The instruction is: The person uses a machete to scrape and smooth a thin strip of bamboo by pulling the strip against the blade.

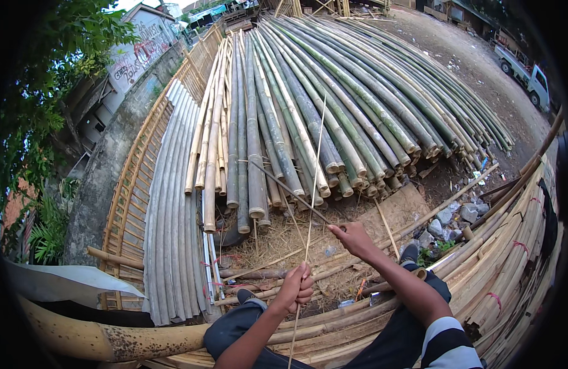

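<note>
At seven o'clock a thick, spotted, yellow-brown bamboo pole (155, 342) lies by the person's knee, and at nine o'clock there are grey, wavy roof sheets (173, 215). At six o'clock the left hand (295, 289) has its fingers wrapped tight around a long, thin, pale bamboo strip (320, 138). The strip runs from six o'clock up past the middle, in front of a big pile of green and tan bamboo poles (352, 111) at twelve o'clock. It looks light, dry and bendy, not slippery, but it could split, and its edges may be sharp. A good place to hold it is near its middle, with a steady fist. At four o'clock the right hand (353, 238) is clamped on the near end of a long, narrow, dark tool (284, 186). The tool crosses the strip, but I cannot tell if they touch. For something that holds things, a small white truck (530, 80) sits at two o'clock; its load is too small to tell.
</note>
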The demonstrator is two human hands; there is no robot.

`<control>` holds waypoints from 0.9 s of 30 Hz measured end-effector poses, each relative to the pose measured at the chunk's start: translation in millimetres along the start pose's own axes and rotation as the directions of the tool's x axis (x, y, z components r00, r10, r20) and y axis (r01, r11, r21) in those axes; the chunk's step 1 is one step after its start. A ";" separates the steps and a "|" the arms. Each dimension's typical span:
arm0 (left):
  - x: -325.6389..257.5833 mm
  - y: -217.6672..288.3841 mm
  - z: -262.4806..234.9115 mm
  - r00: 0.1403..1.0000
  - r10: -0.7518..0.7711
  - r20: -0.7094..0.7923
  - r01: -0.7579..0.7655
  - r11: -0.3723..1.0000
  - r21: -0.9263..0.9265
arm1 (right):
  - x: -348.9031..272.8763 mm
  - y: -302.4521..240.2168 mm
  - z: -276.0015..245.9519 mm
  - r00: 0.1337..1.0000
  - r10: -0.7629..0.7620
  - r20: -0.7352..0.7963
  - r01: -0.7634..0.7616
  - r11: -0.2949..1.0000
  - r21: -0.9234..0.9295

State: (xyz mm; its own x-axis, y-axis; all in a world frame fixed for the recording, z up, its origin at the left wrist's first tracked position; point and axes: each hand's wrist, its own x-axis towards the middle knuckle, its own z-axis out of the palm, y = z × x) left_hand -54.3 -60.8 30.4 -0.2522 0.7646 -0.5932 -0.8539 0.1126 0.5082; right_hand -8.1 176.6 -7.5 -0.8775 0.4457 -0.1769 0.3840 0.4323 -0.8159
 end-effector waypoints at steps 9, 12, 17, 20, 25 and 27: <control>10.1 -11.4 -13.3 0.992 0.099 -0.077 -0.089 0.988 0.125 | -8.3 -5.9 22.2 0.962 -0.214 0.169 0.239 0.959 -0.149; 11.5 -6.8 -11.3 0.986 0.155 -0.068 -0.133 0.959 0.252 | 6.7 13.3 9.6 0.988 -0.152 0.028 0.154 0.978 -0.143; 8.8 -3.5 -15.9 0.998 -0.014 0.063 0.018 0.998 -0.068 | -2.9 13.0 11.2 0.998 -0.062 0.003 0.062 0.989 -0.133; 8.5 -4.6 -20.2 0.999 -0.017 0.032 0.020 0.997 -0.072 | -28.3 -7.0 36.5 0.966 -0.248 0.077 0.258 0.946 -0.194; -8.3 -18.4 1.4 0.999 0.012 0.043 -0.009 0.997 -0.074 | 9.1 11.0 20.0 0.992 -0.087 -0.090 0.074 0.986 -0.147; -4.6 -13.7 -0.3 0.998 0.001 0.057 0.003 0.998 -0.071 | 25.9 40.2 11.2 0.983 0.066 -0.171 -0.075 0.996 -0.045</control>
State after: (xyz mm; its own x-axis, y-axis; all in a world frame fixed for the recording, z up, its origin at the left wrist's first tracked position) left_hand -41.6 -66.1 26.0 -0.2263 0.7999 -0.5559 -0.8847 0.0700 0.4610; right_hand -18.6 196.7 -51.0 -0.7878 0.6012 -0.1336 0.4613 0.4324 -0.7747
